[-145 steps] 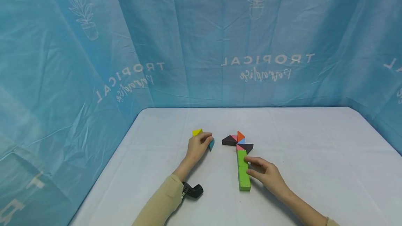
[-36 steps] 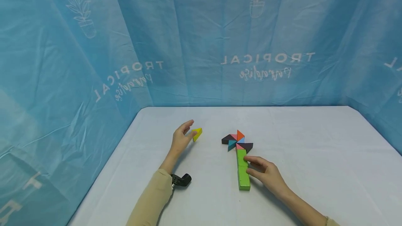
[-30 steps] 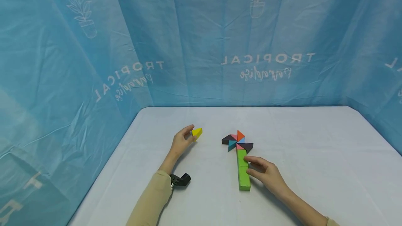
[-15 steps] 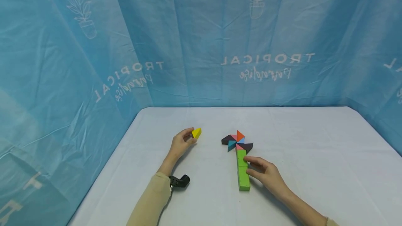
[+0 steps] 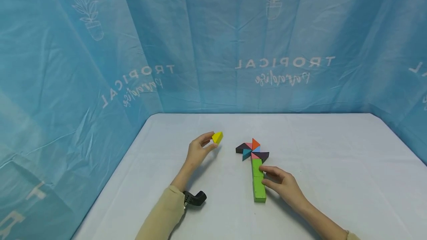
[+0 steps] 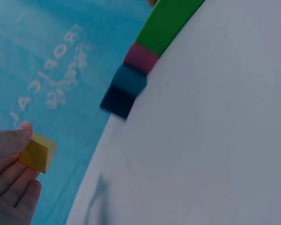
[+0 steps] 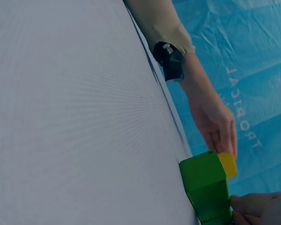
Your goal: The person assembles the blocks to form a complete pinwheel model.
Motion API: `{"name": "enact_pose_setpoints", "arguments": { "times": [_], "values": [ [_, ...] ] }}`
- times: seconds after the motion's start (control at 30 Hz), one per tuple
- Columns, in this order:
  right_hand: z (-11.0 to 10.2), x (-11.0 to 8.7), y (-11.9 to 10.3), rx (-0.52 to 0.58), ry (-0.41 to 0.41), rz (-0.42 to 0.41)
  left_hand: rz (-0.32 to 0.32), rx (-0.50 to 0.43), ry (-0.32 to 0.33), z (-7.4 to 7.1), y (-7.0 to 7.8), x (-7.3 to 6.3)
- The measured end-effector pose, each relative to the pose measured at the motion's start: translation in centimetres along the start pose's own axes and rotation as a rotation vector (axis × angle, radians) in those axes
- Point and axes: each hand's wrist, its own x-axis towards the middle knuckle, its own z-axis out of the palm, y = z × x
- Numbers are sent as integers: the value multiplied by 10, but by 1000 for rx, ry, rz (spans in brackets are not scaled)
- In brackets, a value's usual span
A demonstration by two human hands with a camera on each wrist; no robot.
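Note:
Between the thumb and fingers of my left hand [image 5: 197,153], a yellow triangular block [image 5: 218,137] is pinched above the table. The left wrist view shows the yellow block [image 6: 37,154] at the fingertips. My right hand [image 5: 283,184] touches the right side of two green blocks, the upper one [image 5: 257,167] and the lower one [image 5: 259,189], set end to end. Above them lies a pinwheel of small blocks: a teal triangle [image 5: 246,154], a left black piece [image 5: 242,149], an orange triangle [image 5: 255,144], a blue triangle [image 5: 256,150], a right black piece [image 5: 263,155] and two pink ones.
A white-covered table [image 5: 333,180] carries the blocks. Blue printed curtains [image 5: 213,47] hang behind it and at both sides. A black camera mount [image 5: 196,198] is strapped to the left wrist.
The teal triangle has joined the pinwheel on its lower left. My left hand let it go, took the yellow block, and has lifted it and moved right. The right hand stays put.

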Motion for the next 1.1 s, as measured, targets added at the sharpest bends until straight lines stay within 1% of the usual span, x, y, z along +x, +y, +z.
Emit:
{"name": "enact_pose_setpoints", "arguments": {
  "times": [0.13, 0.2, 0.3, 0.33, 0.4, 0.53, 0.57, 0.63, 0.87, 1.03, 1.1],
  "values": [
    [0, 0, 0, -6, 4, 4, 9, -30, -65, 10, 39, -8],
    [0, 0, 0, -7, 5, 2, 27, -39, -95, 15, 54, -12],
    [0, 0, 0, -2, 4, 0, 50, -53, -132, 25, 61, -17],
    [0, 0, 0, 2, 3, 0, 73, -46, -136, 30, 59, -18],
    [0, 0, 0, 6, 4, -1, 78, -42, -158, 36, 61, -22],
    [0, 0, 1, 6, 2, -9, 52, -21, -182, 51, 45, -26],
    [0, 0, 1, 3, 2, -11, 33, -25, -190, 54, 44, -28],
    [-1, 0, 1, 3, 0, -10, 26, -19, -190, 61, 33, -31],
    [-1, 1, 0, -22, 0, -3, 61, 31, -187, 71, 28, -43],
    [0, 1, -1, -26, 5, 19, 40, 72, -203, 74, 26, -49],
    [0, 0, -1, -28, 4, 19, 42, 113, -208, 75, 25, -51]
  ]
}}
